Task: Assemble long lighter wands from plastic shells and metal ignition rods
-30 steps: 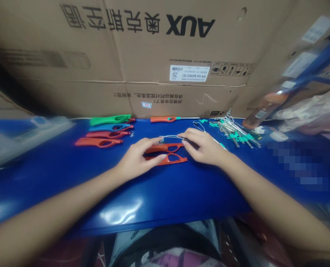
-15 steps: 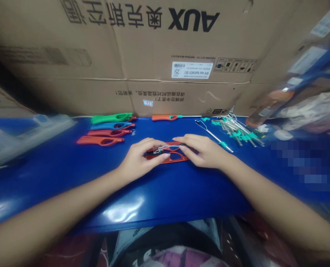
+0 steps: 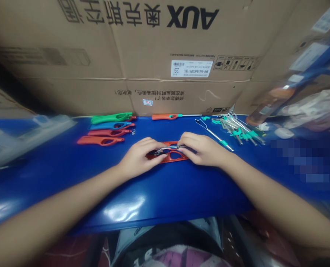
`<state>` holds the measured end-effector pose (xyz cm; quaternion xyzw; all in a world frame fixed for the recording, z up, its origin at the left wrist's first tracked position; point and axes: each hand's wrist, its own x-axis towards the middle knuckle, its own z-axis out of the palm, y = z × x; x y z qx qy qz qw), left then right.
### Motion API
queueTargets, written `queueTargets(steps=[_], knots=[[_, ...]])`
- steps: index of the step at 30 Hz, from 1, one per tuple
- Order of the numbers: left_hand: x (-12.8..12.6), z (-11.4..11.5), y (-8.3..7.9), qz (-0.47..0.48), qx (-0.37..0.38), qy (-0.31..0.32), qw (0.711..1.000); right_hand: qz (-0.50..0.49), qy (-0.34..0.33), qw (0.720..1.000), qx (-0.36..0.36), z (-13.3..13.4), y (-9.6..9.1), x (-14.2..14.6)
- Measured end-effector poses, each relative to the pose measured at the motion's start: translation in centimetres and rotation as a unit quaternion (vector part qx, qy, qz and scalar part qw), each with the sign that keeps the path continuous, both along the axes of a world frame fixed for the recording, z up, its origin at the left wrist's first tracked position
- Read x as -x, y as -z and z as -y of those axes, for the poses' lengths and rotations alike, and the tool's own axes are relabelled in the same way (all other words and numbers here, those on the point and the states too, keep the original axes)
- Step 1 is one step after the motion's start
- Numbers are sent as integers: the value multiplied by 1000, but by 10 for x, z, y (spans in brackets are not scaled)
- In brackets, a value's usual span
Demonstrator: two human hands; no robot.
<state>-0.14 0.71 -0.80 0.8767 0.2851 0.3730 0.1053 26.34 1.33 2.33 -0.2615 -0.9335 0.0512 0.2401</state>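
Hands on thin silver wire piece [image 3: 167, 149], laid over a red plastic handle shell [image 3: 172, 158] at mid blue table [image 3: 165, 193].
Left hand [image 3: 138, 158] and right hand [image 3: 203, 149] pinch the wire with narrowed fingertips. A blurred clear plastic tray [image 3: 28, 135] sits far left, its contents unreadable. A row of coloured handle shells [image 3: 106, 129] lies behind-left, teal-tipped metal rods [image 3: 237, 129] behind-right, and a brown cardboard box [image 3: 165, 55] beyond.
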Motion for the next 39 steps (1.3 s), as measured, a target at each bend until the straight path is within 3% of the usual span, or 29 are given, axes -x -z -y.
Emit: queueTargets(steps=[15,30,39], knots=[[1,-1,1,-36,14,11,999,-22,-27,999,-31,1,-8,-4],[-1,-3,0,18,-17,24,999,55,44,995,72,-3,-22,-21],[1,-2,-2,-12,-21,46,999,94,52,986,127,-2,-23,-20]])
